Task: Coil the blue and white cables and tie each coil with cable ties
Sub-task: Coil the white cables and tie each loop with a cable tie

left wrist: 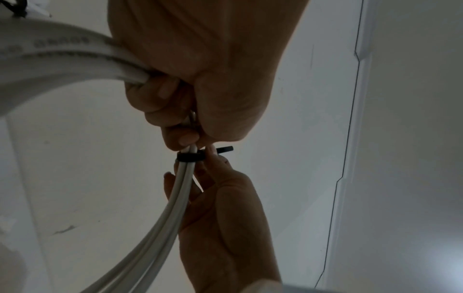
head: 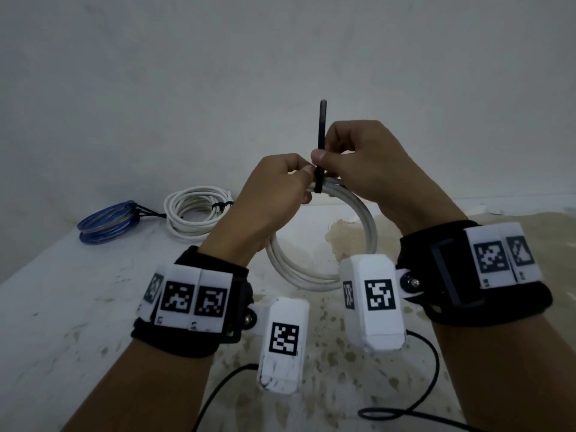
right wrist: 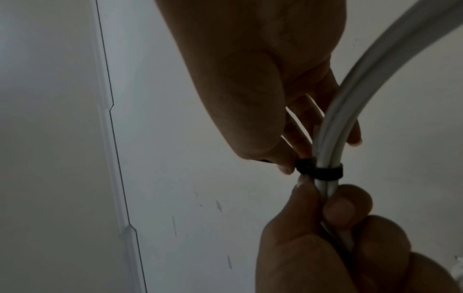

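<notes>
A white cable coil (head: 361,226) is held up above the table. My left hand (head: 297,179) grips its top left, fingers curled round the strands (left wrist: 140,73). A black cable tie (head: 321,135) is looped round the strands at the top of the coil, its tail pointing straight up. My right hand (head: 327,155) pinches the tie just above the loop, between thumb and fingers. The loop (right wrist: 323,171) sits close round the strands in the right wrist view. It shows just below my left fingertips as the same loop (left wrist: 189,156) in the left wrist view.
A blue coil (head: 107,224) and a second white coil (head: 193,213), each bound with a black tie, lie at the far left of the stained white table (head: 62,307), against the wall. Black leads (head: 405,410) from the wrist cameras trail near the front.
</notes>
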A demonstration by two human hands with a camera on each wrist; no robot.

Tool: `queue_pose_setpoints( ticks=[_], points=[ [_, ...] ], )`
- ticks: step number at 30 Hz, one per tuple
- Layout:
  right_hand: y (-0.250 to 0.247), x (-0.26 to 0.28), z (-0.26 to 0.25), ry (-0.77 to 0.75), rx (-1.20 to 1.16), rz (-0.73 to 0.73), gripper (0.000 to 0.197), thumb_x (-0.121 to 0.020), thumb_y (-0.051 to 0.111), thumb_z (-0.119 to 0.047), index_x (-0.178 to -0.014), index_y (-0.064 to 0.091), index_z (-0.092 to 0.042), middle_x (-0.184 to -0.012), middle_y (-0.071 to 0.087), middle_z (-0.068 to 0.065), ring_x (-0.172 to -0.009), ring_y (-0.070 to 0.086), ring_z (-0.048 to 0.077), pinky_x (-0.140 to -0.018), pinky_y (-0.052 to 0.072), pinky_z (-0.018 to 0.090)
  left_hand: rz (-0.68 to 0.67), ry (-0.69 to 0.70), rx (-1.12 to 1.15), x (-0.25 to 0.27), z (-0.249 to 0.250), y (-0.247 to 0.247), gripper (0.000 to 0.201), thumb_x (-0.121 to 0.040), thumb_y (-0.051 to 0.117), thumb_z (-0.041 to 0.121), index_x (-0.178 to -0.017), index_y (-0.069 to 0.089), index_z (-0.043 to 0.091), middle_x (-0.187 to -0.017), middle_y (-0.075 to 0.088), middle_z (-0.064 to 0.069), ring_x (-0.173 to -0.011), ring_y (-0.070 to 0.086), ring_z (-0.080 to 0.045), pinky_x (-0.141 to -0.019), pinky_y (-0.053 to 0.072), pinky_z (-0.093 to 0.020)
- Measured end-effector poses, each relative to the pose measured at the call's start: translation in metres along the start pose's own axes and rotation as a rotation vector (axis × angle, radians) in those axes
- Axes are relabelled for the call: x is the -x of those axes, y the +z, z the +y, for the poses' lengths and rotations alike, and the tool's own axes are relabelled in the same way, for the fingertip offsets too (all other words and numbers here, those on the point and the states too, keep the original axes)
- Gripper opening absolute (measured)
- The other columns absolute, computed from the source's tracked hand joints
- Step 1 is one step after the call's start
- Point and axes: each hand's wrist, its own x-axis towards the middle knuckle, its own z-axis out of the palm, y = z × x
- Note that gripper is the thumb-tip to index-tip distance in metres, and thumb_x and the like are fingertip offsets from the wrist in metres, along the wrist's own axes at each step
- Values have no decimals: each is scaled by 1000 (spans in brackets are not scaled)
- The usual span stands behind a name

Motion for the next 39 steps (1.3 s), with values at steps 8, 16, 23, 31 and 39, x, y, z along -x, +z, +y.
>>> queue_pose_setpoints(
  ticks=[8, 16, 23, 31, 39],
  points=[
    [-1, 3, 2, 271, -298, 10, 28, -89, 66, -9, -63, 56, -10, -74, 68, 10, -56, 67, 23, -48, 51, 25, -26, 82, -31, 0, 2, 3, 25, -103, 44, 17, -94, 65, 8, -54, 49, 10, -32, 42, 1, -36, 27, -8],
    [1, 0, 6, 314, -257, 31, 27, -89, 67, -12, -63, 59, -10, -54, 60, -2, -43, 56, 12, -49, 47, 24, -24, 120, -98, -2, -3, 6, 26, -103, 43, 20, -89, 64, 10, -57, 49, 5, -33, 41, 0, -36, 26, -11],
    [4, -2, 13, 328, -255, 43, 28, -84, 70, -13, -59, 58, -13, -71, 63, 11, -67, 59, 21, -65, 47, 35, -39, 145, -162, -3, -5, 6, 27, -101, 45, 22, -90, 66, 11, -60, 54, 4, -43, 47, 0, -44, 32, -13],
    [12, -2, 23, 296, -144, 92, 24, -86, 70, -12, -64, 61, -8, -62, 61, 2, -55, 56, 10, -58, 45, 22, -40, 146, -219, -4, -14, 11, 26, -102, 44, 26, -89, 66, 20, -76, 67, -2, -76, 64, -20, -66, 44, -26],
    [16, -3, 41, 308, -102, 75, 17, -82, 72, -6, -70, 67, 5, -62, 61, 8, -57, 56, 15, -63, 52, 30, -35, 166, -304, -4, -24, 23, 31, -101, 44, 26, -85, 65, 9, -78, 67, -8, -68, 55, -17, -62, 39, -31]
  ],
)
